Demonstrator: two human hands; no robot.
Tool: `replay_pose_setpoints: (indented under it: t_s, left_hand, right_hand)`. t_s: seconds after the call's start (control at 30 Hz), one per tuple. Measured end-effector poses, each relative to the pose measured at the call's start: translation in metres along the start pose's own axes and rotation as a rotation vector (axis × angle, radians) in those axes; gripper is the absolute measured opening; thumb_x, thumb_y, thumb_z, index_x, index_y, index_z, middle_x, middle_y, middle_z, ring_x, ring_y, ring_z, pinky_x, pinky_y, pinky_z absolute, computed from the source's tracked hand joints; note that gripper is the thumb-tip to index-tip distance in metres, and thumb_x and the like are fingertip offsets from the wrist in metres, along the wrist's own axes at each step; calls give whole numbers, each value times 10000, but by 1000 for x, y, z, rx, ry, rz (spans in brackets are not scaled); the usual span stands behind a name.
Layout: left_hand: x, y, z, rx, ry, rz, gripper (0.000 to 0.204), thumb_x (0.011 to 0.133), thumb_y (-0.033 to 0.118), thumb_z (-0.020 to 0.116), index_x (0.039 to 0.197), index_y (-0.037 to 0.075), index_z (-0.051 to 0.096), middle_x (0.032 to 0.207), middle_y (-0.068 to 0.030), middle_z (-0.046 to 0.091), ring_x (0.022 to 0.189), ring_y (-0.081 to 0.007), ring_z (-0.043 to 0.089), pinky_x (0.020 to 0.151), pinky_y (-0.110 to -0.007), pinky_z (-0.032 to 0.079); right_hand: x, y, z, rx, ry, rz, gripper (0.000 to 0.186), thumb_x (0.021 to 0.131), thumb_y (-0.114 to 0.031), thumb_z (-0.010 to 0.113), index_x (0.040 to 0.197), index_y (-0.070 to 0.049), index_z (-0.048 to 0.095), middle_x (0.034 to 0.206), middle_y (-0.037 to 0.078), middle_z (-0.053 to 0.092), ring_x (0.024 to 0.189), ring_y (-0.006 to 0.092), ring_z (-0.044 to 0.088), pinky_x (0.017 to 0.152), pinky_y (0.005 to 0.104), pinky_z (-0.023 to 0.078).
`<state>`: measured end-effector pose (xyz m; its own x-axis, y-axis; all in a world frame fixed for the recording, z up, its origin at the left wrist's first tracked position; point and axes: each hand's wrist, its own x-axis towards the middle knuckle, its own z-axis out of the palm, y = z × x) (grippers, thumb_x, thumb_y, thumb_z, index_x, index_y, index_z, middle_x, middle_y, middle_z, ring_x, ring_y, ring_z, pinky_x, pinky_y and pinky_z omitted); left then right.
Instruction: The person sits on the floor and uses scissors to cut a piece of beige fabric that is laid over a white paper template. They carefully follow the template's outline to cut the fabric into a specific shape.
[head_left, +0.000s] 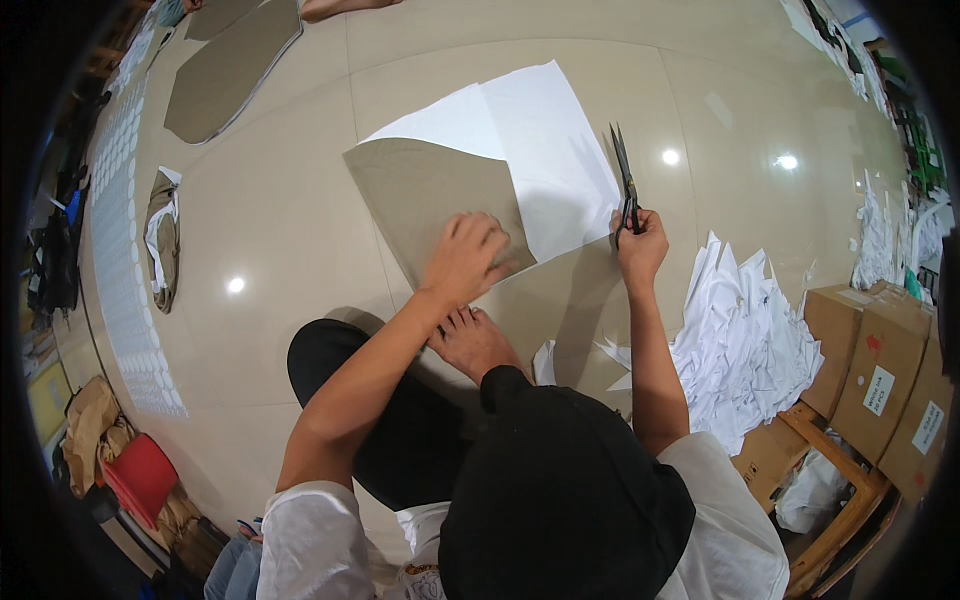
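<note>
On the tiled floor in front of me lies a khaki fabric piece (445, 190) with a curved upper edge, on top of white sheet material (555, 150). I cannot tell whether the white is paper or cloth. My left hand (465, 252) is over the lower part of the khaki piece, palm down, its fingers apart and a little blurred. Held by the handles in my right hand (642, 245) is a pair of black scissors (624, 170), blades pointing away from me. That hand is beside the white sheet's right edge.
White offcuts (740, 335) are heaped at my right, beside cardboard boxes (865, 375) and a wooden frame (840, 455). My bare foot (478, 345) is just below the fabric. Larger khaki pieces (225, 80) lie far left, and a folded khaki bundle (163, 240) lies left.
</note>
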<state>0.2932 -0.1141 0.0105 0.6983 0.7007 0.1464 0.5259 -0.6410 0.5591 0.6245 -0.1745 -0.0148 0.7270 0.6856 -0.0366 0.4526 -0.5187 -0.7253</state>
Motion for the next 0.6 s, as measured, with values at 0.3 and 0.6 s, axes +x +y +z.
replay_pose_setpoints:
  t_s: [0.3, 0.6]
  left_hand:
    - [-17, 14, 5, -25, -59, 55, 220, 940, 189, 794, 1116, 86, 709, 1216, -82, 619, 1272, -295, 572, 1150, -507, 408]
    - [-16, 19, 14, 110, -36, 103, 196, 923, 181, 769, 1088, 98, 706, 1225, -61, 616, 1276, -262, 570, 1189, -514, 409]
  right_hand:
    - [-28, -2, -32, -131, 57, 22, 405, 868, -305, 946, 1023, 6, 738, 787, 71, 727, 712, 200, 691, 732, 363, 574]
    - [-78, 23, -71, -123, -73, 79, 351, 898, -269, 931, 1024, -9, 732, 797, 48, 726, 724, 143, 664, 721, 323, 556]
